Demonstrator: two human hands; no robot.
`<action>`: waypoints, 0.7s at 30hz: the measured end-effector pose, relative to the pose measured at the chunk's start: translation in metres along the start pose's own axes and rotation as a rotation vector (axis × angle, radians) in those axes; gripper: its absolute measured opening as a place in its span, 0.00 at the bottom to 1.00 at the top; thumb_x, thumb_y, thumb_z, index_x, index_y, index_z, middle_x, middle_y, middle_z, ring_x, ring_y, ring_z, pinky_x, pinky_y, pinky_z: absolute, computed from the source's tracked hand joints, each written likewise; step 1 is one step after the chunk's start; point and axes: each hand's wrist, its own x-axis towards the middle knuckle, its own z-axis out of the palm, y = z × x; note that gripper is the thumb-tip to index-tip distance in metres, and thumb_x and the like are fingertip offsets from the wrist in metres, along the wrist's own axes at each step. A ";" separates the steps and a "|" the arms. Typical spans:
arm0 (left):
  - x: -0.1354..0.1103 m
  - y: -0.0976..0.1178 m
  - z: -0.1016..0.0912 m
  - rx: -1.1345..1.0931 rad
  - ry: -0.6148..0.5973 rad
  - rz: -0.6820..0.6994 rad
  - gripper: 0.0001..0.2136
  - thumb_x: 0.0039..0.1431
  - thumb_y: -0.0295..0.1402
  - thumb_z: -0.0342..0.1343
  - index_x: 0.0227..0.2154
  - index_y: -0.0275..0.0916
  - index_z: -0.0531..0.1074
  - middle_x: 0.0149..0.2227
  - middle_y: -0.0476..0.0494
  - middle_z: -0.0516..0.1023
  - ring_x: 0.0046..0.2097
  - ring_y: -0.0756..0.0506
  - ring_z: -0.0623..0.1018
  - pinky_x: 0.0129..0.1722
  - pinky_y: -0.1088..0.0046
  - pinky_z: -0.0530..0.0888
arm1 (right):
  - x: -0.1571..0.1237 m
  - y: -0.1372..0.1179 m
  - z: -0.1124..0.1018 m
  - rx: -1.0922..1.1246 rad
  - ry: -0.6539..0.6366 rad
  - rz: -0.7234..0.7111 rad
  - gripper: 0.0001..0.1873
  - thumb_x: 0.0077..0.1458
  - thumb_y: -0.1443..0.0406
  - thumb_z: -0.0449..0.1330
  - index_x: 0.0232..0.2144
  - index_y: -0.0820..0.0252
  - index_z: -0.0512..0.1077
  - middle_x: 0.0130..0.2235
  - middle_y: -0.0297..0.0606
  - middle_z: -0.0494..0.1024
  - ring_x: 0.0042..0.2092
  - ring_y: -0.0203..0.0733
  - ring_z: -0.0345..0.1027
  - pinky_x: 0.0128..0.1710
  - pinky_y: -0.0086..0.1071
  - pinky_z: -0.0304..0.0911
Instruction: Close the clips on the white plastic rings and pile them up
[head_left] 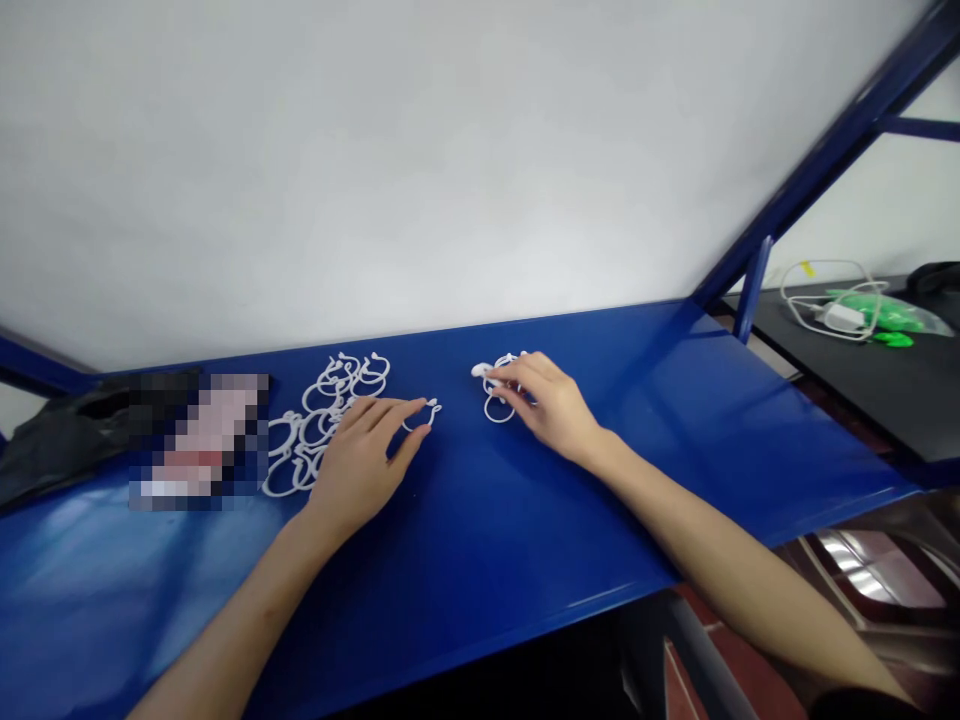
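Note:
My left hand (364, 450) is closed in a pinch on the side of a white shower curtain ring (418, 425), whose two knobbed ends point up and away. Under and behind that hand lies a loose heap of several white rings (319, 425), partly covered by my fingers. To the right, my right hand (551, 405) is closed, thumb and fingertips together, at a small group of white rings (499, 408). A thicker white end (481, 371) shows at the fingertips. My fingers hide part of this group, so how its rings lie is unclear.
The blue metal tabletop (480, 540) backs onto a pale wall (450, 150). A pixelated flat object (210, 430) and black cloth or bag (67, 430) lie at the left. Right of a blue frame post (754, 290), a black table (862, 380) carries a white charger (844, 317) and cable.

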 end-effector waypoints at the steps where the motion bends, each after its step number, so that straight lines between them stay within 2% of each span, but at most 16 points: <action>1: -0.001 -0.003 0.002 0.025 -0.023 -0.007 0.14 0.68 0.38 0.52 0.51 0.42 0.74 0.46 0.41 0.80 0.50 0.39 0.75 0.54 0.55 0.71 | 0.002 0.006 -0.006 -0.032 -0.029 0.024 0.10 0.67 0.66 0.55 0.48 0.57 0.73 0.42 0.41 0.78 0.42 0.43 0.68 0.44 0.40 0.67; 7: -0.005 -0.014 0.010 0.129 -0.175 -0.004 0.12 0.66 0.38 0.53 0.46 0.39 0.76 0.48 0.38 0.77 0.53 0.36 0.71 0.55 0.52 0.69 | 0.008 0.019 -0.027 -0.155 -0.287 0.021 0.07 0.63 0.72 0.56 0.37 0.58 0.72 0.37 0.39 0.77 0.40 0.44 0.63 0.42 0.38 0.63; 11: -0.005 -0.013 0.009 0.102 -0.186 -0.012 0.10 0.67 0.36 0.51 0.40 0.41 0.77 0.44 0.39 0.78 0.49 0.37 0.72 0.52 0.54 0.69 | 0.006 0.017 -0.028 -0.169 -0.400 0.034 0.09 0.57 0.76 0.60 0.33 0.58 0.72 0.36 0.38 0.77 0.38 0.44 0.64 0.41 0.39 0.61; 21: -0.002 -0.002 0.006 0.074 -0.149 -0.039 0.08 0.66 0.34 0.52 0.37 0.41 0.76 0.40 0.41 0.79 0.46 0.38 0.72 0.49 0.55 0.69 | 0.001 0.021 -0.034 -0.113 -0.475 0.147 0.12 0.50 0.71 0.69 0.37 0.56 0.73 0.40 0.38 0.78 0.44 0.48 0.67 0.41 0.40 0.65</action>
